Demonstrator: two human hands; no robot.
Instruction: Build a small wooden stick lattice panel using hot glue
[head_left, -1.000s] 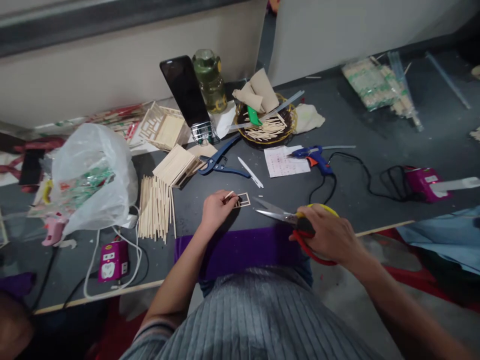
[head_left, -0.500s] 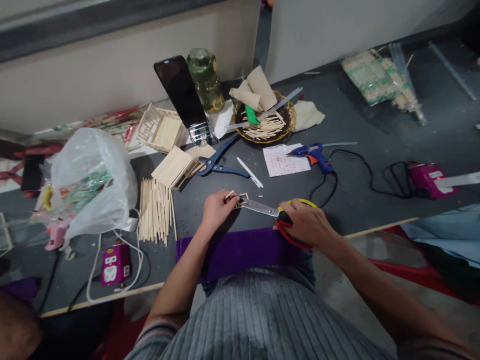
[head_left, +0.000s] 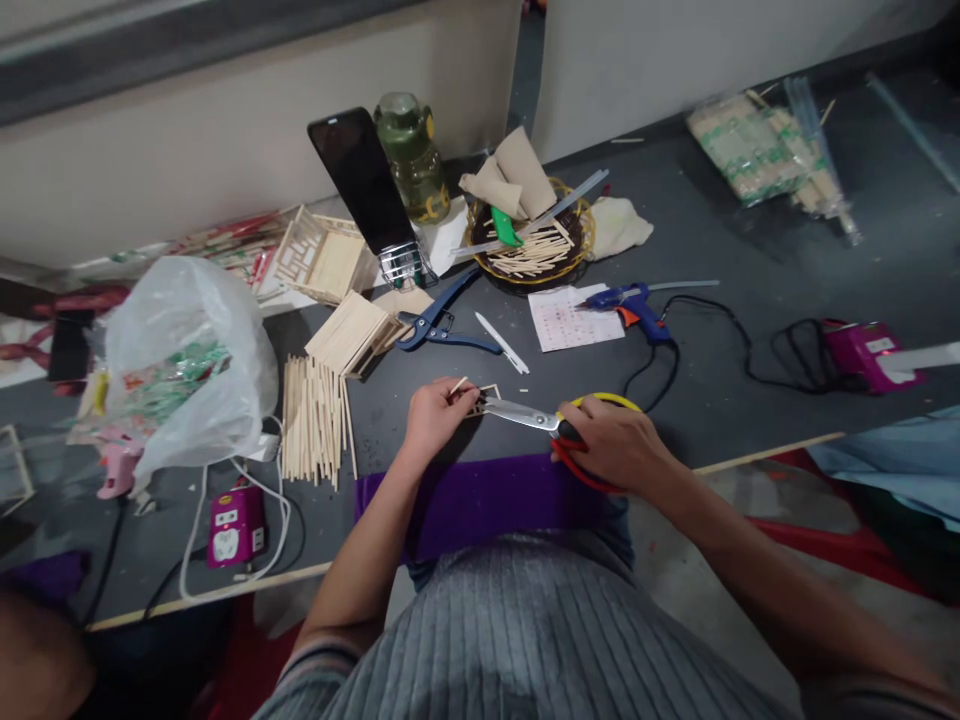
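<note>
My left hand (head_left: 437,415) is closed in a pinch on a thin wooden stick (head_left: 460,384). By its fingertips a small frame of sticks (head_left: 491,391) lies on the dark table, partly hidden by the hand and blades. In my right hand (head_left: 619,440) are scissors (head_left: 525,412) with yellow and red handles, the fingers wrapped through the loops. Their blades point left and reach the left fingertips; whether they touch the stick I cannot tell. A tiny cut-off piece (head_left: 523,390) lies just beyond the blades. Under my forearms a purple cloth (head_left: 480,505) covers the table's front edge.
Loose sticks (head_left: 315,420) and a stick panel (head_left: 349,330) lie to the left. Blue cutters (head_left: 442,325), a white pen (head_left: 501,342), a glue gun (head_left: 634,310) on paper and a basket (head_left: 480,262) of short sticks stand beyond. A power socket (head_left: 236,525) sits front left.
The view has shifted slightly. Both hands keep nearly the same place, with the stick and the scissors still held.
</note>
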